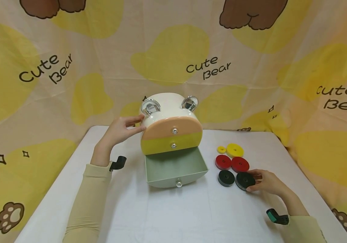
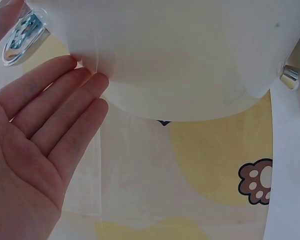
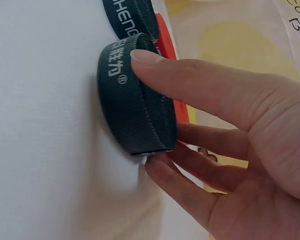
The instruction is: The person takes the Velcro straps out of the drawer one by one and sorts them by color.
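A small rounded drawer box (image 1: 167, 109) with a cream body and silver ears stands mid-table. Its green bottom drawer (image 1: 176, 168) is pulled out, with nothing in it; the orange drawer (image 1: 161, 130) and yellow drawer (image 1: 158, 145) are closed. My left hand (image 1: 121, 130) rests its straight fingertips (image 2: 97, 82) against the box's left side. At the right, my right hand (image 1: 267, 182) holds a black roll of strap (image 3: 125, 100) between thumb and fingers, at its edge. Left of that roll sits a second black roll (image 1: 226, 178).
Behind the black rolls lie two red rolls (image 1: 223, 162), side by side. A small yellow roll (image 1: 221, 150) and a larger yellow roll (image 1: 234, 150) are farther back. White cloth (image 1: 176, 216) covers the table, and a patterned curtain (image 1: 161, 50) hangs around its back and sides.
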`<state>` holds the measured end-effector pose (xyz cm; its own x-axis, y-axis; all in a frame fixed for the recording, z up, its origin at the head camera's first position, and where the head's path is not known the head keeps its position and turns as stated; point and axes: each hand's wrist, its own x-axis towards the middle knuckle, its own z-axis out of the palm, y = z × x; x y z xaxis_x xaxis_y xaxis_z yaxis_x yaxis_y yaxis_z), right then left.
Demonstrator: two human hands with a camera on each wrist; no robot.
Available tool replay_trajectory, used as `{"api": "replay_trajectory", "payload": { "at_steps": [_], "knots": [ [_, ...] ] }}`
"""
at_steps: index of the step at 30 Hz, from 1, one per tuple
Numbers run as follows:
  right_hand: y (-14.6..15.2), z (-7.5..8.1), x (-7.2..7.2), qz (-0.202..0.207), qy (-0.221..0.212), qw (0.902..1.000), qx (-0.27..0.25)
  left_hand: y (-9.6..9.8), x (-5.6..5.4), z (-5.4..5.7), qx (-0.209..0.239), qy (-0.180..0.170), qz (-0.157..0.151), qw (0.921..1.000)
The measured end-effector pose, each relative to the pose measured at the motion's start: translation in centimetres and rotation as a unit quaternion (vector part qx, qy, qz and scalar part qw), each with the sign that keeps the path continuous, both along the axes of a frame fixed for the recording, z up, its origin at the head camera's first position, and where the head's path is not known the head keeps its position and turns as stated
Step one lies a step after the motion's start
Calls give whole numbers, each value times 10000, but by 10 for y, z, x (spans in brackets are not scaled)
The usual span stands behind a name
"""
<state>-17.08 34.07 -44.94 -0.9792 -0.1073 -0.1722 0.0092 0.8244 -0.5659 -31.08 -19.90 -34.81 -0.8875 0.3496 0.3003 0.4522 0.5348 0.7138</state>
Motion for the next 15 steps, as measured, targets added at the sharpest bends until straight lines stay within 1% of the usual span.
{"api": "replay_trajectory", "payload": {
  "at_steps": [3, 7, 11, 15],
  "knots": [
    [0, 5, 1, -46, 127, 9999, 82, 0, -1, 0, -61, -27, 20, 10000],
    [-2, 16, 1, -226, 426, 9987, 181, 1, -1, 1, -53, -24, 1, 10000],
    [-7, 25, -1, -373, 676, 9970, 67, 1, 0, 1, -4, -4, -41, 10000],
    [-15, 30, 0, -425, 874, 9951, -153, 1, 0, 1, 31, -3, -57, 10000]
  ]
}}
